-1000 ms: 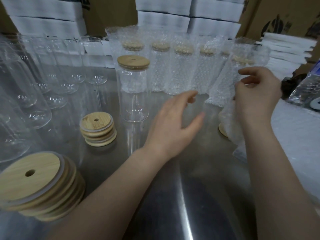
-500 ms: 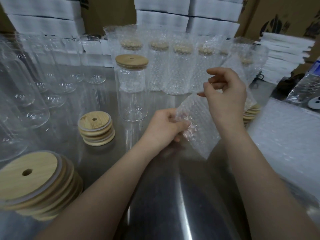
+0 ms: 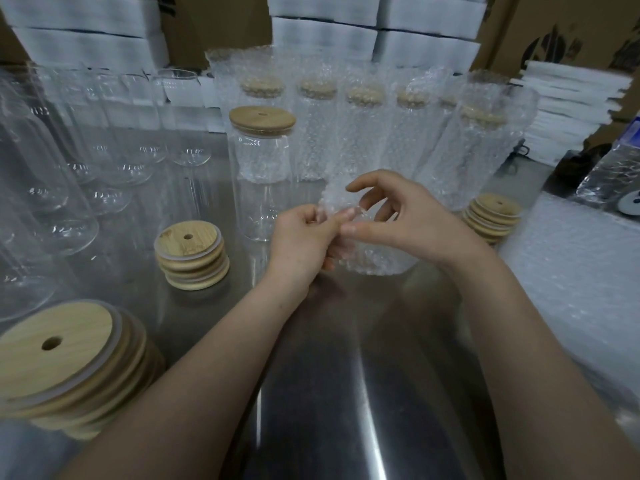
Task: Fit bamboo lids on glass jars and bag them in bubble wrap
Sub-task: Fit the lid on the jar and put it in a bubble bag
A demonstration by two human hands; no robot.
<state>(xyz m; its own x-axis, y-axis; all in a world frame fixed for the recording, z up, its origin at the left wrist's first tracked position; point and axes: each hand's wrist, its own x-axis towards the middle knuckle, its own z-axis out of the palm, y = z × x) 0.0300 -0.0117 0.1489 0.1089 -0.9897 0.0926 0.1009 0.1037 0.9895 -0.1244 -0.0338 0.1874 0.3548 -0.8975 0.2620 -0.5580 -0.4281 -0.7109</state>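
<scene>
Both hands hold a clear bubble wrap bag [image 3: 377, 258] over the middle of the steel table. My left hand [image 3: 301, 240] pinches its upper edge, and my right hand [image 3: 398, 220] grips the same edge with thumb and fingers, hands touching. Just behind them stands a glass jar [image 3: 261, 174] with a bamboo lid [image 3: 262, 120] on it, not bagged. A row of lidded jars wrapped in bubble bags [image 3: 363, 126] stands further back. Bamboo lid stacks lie at near left [image 3: 65, 365], centre left [image 3: 190, 258] and right [image 3: 493, 216].
Several open glass jars [image 3: 104, 143] without lids crowd the left side. A pile of flat bubble wrap bags [image 3: 575, 271] lies at the right. White foam sheets [image 3: 575, 105] and cardboard boxes stand behind. Steel table [image 3: 329, 393] stretches toward me.
My right hand brought a bubble wrap bag from the right pile to the middle. My left hand closed on it, and both hands have now come together at its upper edge.
</scene>
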